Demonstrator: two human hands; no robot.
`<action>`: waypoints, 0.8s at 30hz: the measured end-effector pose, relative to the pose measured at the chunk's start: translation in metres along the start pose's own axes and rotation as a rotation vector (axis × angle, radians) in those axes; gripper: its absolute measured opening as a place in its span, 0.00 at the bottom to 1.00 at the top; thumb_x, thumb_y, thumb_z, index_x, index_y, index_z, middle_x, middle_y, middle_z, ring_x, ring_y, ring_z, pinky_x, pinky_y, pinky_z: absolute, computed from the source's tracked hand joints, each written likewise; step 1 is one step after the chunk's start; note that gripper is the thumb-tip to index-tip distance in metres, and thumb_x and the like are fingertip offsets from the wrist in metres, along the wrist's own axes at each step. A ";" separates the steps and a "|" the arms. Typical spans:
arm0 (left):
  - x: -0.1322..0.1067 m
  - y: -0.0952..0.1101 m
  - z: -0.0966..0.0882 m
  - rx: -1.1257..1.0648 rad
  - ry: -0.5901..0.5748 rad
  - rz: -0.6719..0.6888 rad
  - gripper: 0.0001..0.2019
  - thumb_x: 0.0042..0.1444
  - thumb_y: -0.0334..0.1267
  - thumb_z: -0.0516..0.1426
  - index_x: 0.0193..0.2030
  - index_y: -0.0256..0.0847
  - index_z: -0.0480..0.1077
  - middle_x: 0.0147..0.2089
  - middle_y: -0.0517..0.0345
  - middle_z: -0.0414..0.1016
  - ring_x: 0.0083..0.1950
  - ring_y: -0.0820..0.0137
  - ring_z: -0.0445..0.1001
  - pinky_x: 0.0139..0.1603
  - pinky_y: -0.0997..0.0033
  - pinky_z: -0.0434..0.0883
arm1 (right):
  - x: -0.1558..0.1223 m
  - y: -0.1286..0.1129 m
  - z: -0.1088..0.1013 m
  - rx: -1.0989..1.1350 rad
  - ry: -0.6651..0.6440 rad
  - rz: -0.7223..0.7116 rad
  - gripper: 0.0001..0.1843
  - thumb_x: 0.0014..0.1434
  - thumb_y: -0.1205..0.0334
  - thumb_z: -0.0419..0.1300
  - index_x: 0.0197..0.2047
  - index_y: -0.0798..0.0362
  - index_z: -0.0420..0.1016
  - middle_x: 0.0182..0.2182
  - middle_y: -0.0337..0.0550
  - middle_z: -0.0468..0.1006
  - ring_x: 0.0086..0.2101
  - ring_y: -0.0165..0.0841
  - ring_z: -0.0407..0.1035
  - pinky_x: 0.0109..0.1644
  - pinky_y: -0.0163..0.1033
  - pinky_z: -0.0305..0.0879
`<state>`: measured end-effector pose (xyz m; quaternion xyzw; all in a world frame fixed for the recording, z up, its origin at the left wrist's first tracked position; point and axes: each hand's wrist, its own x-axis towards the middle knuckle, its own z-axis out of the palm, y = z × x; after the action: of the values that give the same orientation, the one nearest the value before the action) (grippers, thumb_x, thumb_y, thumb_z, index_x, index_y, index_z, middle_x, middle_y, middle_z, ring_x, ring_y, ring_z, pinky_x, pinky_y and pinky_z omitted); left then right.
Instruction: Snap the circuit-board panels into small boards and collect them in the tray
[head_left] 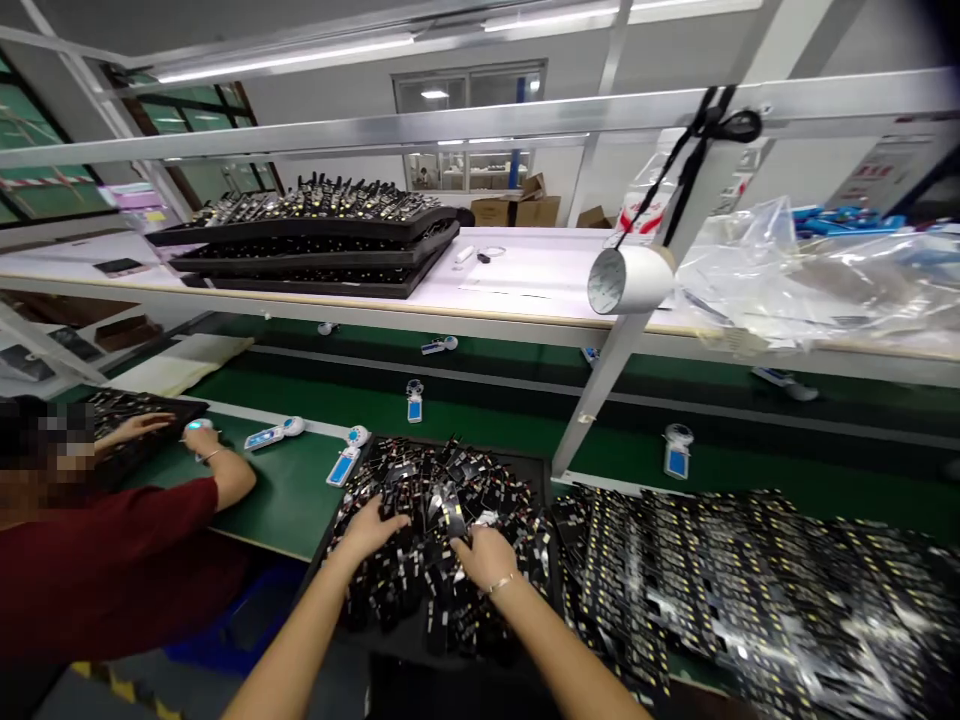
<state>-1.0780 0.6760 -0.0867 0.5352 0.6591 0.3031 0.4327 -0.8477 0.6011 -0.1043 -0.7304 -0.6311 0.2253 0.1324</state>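
Note:
My left hand (369,530) is over the left part of a black tray (536,468), its thumb and fingers apart and nothing visible between them. The tray is heaped with small black parts (424,580) bearing pale and yellow bits. My right hand (489,558), with a bracelet at the wrist, has its fingers closed on the lower end of a shiny black strip (451,510) with yellowish squares. The strip stands tilted above the heap, between my two hands. What kind of part it is, I cannot make out.
Rows of black strips (720,580) lie to the right. White-and-blue handheld devices (345,458) rest on the green bench and belt. A co-worker (112,560) sits at left. A metal post (604,400) and shelf with stacked trays (315,240) rise ahead.

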 end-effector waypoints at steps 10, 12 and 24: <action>-0.069 -0.106 0.007 -0.068 -0.086 -0.022 0.34 0.34 0.59 0.66 0.48 0.42 0.72 0.56 0.46 0.76 0.61 0.43 0.69 0.62 0.47 0.66 | -0.081 0.165 -0.043 -0.065 0.365 0.513 0.40 0.54 0.49 0.59 0.63 0.65 0.58 0.58 0.70 0.63 0.57 0.58 0.59 0.57 0.54 0.58; -0.083 -0.111 0.022 -0.143 -0.124 -0.071 0.33 0.29 0.59 0.68 0.43 0.43 0.74 0.52 0.47 0.79 0.58 0.43 0.72 0.62 0.47 0.66 | -0.078 0.175 -0.034 -0.010 0.372 0.517 0.44 0.46 0.53 0.65 0.63 0.63 0.60 0.60 0.68 0.60 0.59 0.58 0.56 0.58 0.54 0.57; -0.104 -0.050 0.051 -0.275 -0.286 -0.016 0.29 0.40 0.55 0.67 0.47 0.41 0.73 0.55 0.44 0.76 0.59 0.50 0.72 0.64 0.52 0.65 | -0.069 0.182 -0.087 0.880 0.729 0.598 0.22 0.50 0.47 0.53 0.39 0.56 0.73 0.31 0.51 0.79 0.40 0.48 0.74 0.46 0.51 0.69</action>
<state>-1.0492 0.5602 -0.1273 0.5033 0.5474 0.3079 0.5934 -0.6548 0.5108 -0.1045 -0.7818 -0.1631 0.2275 0.5572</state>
